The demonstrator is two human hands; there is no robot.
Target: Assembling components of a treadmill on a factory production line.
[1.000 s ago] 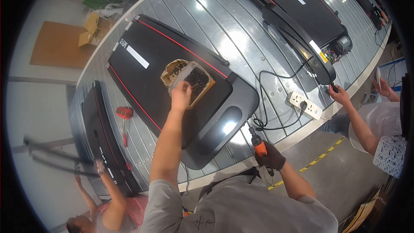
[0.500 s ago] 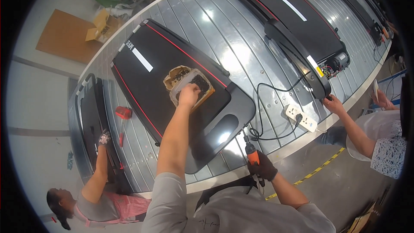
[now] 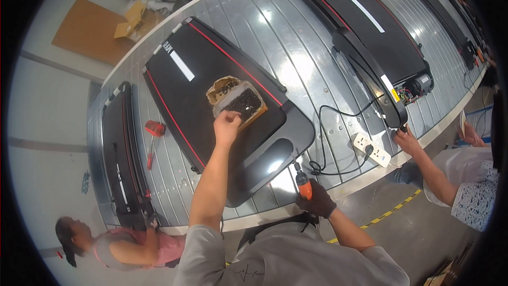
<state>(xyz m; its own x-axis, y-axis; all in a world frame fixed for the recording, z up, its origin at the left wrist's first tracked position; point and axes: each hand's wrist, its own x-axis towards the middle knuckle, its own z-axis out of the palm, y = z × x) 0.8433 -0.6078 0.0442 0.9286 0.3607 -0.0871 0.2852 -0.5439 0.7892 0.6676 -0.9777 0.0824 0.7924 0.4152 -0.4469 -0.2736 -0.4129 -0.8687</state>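
Hidden or unclear: We are seeing only the orange body and the dark bit end of the power screwdriver; its grip is covered by the gloved right hand. The small dark parts in the box are too fine for us to make out. The far treadmill at the upper right is running out of the frame.

Left hand: Our left hand is bare, with fingers curled in at the near edge of the parts box; we cannot tell whether it is pinching anything.

Right hand: It is closed around the power screwdriver, low in the centre of the frame, just off the conveyor's near edge.

Screwdriver direction: Its long axis is running nearly up and down the frame, the bit pointing up toward the treadmill's motor cover.

Parts box: It is lying on the belt of the middle treadmill, at the frame's centre, long axis slanting from upper left to lower right.

Counts: We are counting four treadmills on the slatted metal conveyor, one parts box, one power screwdriver, one white power strip with a black cable, and one red tool at the left.

Other people: One person's hand is reaching in at the right beside the power strip; another person is working at the lower left.
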